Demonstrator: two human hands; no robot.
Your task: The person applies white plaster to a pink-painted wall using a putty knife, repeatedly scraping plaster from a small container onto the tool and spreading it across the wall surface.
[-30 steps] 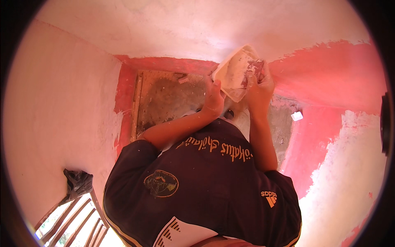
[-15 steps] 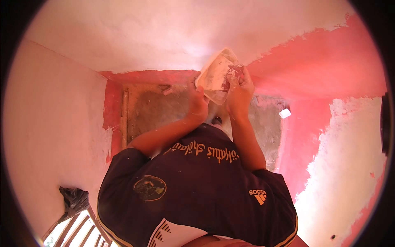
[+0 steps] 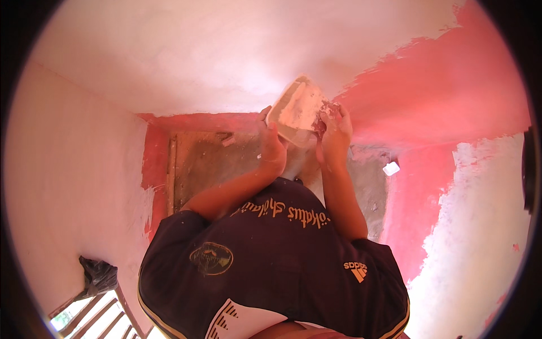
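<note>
My left hand (image 3: 273, 146) is closed on the left side of a pale, shallow plastic tub (image 3: 289, 134), its thumb over the rim. My right hand (image 3: 337, 134) grips the dark reddish, paste-crusted end of a flat scraper (image 3: 300, 107). The scraper's broad face is smeared with whitish paste and lies across the tub's opening. It hides much of the tub's inside, so how much paste is in there I cannot tell. Both hands are raised in front of my chest, close to the wall.
Ahead rises a wall (image 3: 197, 68), whitish over much of its face and pink-red (image 3: 423, 90) at the right. A brown floor (image 3: 209, 164) lies below. A small white object (image 3: 390, 168) sits near the right wall's foot. At lower left are a black plastic bag (image 3: 99, 276) and a barred opening (image 3: 96, 316).
The scraper has turned and shifted a little in the tub, showing more whitish paste on its face. Tub and hands sit slightly lower in view. Both grips are kept.
</note>
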